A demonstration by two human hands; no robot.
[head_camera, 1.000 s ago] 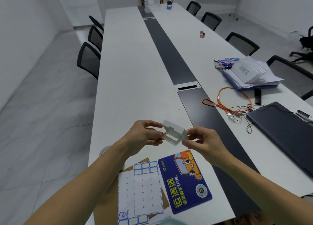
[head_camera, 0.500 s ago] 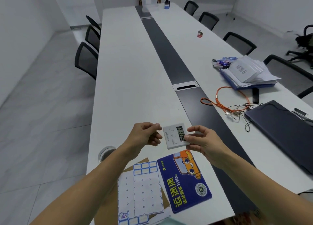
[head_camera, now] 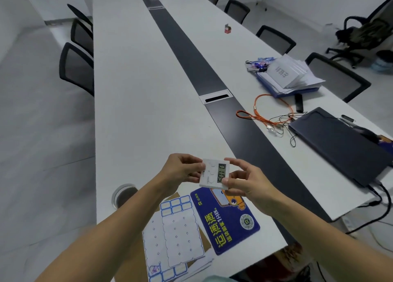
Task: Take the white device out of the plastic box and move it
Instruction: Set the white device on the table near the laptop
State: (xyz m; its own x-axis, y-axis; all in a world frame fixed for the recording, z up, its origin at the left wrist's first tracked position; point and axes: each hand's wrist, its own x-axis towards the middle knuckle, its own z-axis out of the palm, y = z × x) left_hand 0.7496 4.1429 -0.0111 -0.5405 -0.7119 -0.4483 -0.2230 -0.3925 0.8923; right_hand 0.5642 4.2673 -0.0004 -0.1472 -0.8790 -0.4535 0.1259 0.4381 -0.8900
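Note:
The white device (head_camera: 212,174), a flat square timer with a small dark display and round buttons, is held face up above the near end of the white table (head_camera: 136,103). My left hand (head_camera: 182,171) pinches its left edge. My right hand (head_camera: 242,181) grips its right side, thumb near the display. No plastic box shows in view.
A blue mat (head_camera: 227,220) and sticker sheets (head_camera: 176,232) lie under my hands. A round cable hole (head_camera: 124,194) is at the left. An orange cable (head_camera: 268,111), a dark laptop (head_camera: 342,143) and a paper stack (head_camera: 289,73) sit at the right. Chairs line both sides.
The device turned from back side up to display facing me. My left hand let go briefly half a second ago and now pinches the left edge again.

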